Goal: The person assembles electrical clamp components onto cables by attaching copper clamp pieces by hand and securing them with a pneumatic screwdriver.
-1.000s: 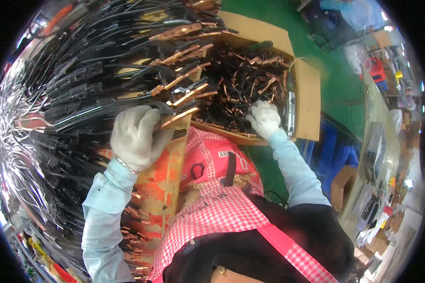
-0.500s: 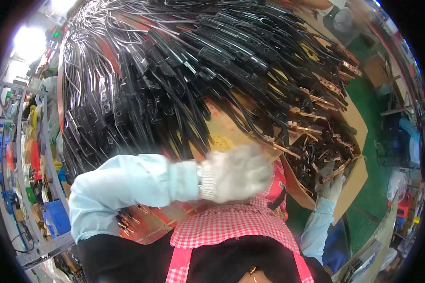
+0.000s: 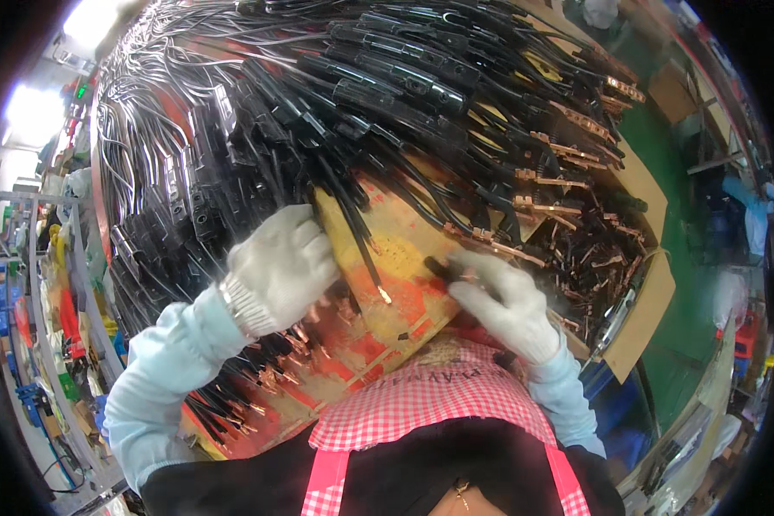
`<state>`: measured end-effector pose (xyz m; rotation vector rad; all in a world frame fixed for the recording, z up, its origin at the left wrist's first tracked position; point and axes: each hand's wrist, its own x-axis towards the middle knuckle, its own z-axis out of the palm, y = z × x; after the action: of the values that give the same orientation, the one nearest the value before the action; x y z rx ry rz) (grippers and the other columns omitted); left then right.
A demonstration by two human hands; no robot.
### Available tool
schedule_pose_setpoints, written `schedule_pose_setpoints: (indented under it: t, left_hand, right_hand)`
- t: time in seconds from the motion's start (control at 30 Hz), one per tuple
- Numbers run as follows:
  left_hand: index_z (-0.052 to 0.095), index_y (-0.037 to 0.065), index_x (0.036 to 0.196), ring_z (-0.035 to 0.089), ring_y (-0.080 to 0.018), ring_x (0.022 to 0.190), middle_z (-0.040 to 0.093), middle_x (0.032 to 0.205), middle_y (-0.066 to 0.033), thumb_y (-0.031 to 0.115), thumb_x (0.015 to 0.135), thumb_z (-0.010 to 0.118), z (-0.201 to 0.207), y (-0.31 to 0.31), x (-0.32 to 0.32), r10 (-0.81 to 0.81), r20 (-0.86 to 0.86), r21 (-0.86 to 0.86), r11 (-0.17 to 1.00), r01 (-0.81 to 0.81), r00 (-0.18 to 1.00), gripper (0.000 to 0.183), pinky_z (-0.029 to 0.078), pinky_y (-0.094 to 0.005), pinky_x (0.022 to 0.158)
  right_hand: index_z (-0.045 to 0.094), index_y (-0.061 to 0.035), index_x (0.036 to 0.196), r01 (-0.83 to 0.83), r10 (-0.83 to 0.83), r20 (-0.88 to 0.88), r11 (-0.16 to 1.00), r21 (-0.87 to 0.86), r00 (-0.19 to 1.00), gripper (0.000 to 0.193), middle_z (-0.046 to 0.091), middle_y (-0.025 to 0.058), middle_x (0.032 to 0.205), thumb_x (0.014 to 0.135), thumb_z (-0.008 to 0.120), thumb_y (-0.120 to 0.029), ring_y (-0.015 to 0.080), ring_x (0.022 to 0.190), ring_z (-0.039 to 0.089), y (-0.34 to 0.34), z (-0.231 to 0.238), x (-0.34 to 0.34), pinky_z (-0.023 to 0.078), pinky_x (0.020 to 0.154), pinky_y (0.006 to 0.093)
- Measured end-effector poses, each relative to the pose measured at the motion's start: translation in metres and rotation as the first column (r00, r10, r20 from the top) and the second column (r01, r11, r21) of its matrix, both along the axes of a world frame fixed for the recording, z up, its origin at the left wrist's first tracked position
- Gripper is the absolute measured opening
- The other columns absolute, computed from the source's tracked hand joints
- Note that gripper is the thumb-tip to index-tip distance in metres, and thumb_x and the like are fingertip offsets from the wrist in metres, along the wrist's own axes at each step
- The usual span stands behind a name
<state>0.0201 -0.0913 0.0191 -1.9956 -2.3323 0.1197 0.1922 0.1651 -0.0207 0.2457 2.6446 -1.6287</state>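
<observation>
Right hand (image 3: 506, 301), white-gloved: a small dark piece (image 3: 438, 268) was gripped between thumb and fingers, its end projected leftward past the fingertips, over the worktop (image 3: 400, 316). A coppery glint was seen between the same fingers; whether it belonged to the piece could not be told.

Left hand (image 3: 285, 267), also gloved, was held well to the left of that grip, with fingers bent and the back turned up. Whether a cable was enclosed could not be told, the palm being hidden. Stripped copper ends (image 3: 275, 371) were spread just below this hand. Black cables (image 3: 258, 142) were massed above and left of it.

Between the two hands, a single cable with a bare copper tip (image 3: 384, 296) was laid across the orange and yellow surface, left of the gripped piece. Above and right of the grip, copper fittings (image 3: 559, 181) were seen on cable ends. Further right, a cardboard box (image 3: 649, 318) was filled with black and copper parts (image 3: 593, 267); a silver cylindrical tool (image 3: 615, 320) was noted at its edge. Below the grip, a pink checked apron (image 3: 430, 396) was worn.
</observation>
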Motion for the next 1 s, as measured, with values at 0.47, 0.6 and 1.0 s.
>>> schedule_pose_setpoints:
  t: [0.47,0.6,1.0]
  left_hand:
    - [0.058,0.013,0.084,0.061,-0.0228,0.078,0.059,0.085,-0.0036,0.029,0.078,0.069,-0.025,0.057,-0.007,0.327,-0.090,0.126,0.941,-0.315,0.941,0.021,0.055,-0.0373,0.064]
    - [0.061,0.013,0.094,0.063,-0.0273,0.081,0.062,0.090,-0.0064,0.037,0.076,0.072,0.002,0.032,-0.031,-0.048,-0.048,-0.102,0.994,0.043,0.998,0.032,0.050,-0.0358,0.079]
    - [0.065,0.014,0.095,0.065,-0.0268,0.095,0.066,0.097,-0.0058,0.028,0.081,0.068,-0.033,0.058,-0.027,-0.018,0.156,-0.041,0.999,0.025,0.988,0.020,0.056,-0.0427,0.074]
  right_hand:
    - [0.070,-0.0110,0.115,0.169,-0.089,-0.333,0.961,0.219,0.939,0.030,0.070,0.0102,0.083,0.088,0.072,-0.024,0.0283,0.071,0.071,0.003,-0.035,-0.032,0.054,0.062,0.0355]
    - [0.070,-0.0114,0.115,0.161,-0.080,-0.265,0.940,0.300,0.961,0.032,0.070,0.0117,0.080,0.087,0.073,-0.027,0.0295,0.070,0.070,0.000,-0.035,-0.031,0.054,0.061,0.0366]
    - [0.068,-0.0077,0.117,0.164,-0.079,-0.310,0.952,0.258,0.947,0.035,0.070,0.0135,0.091,0.085,0.073,-0.021,0.0296,0.080,0.070,0.001,-0.028,-0.016,0.055,0.069,0.0381]
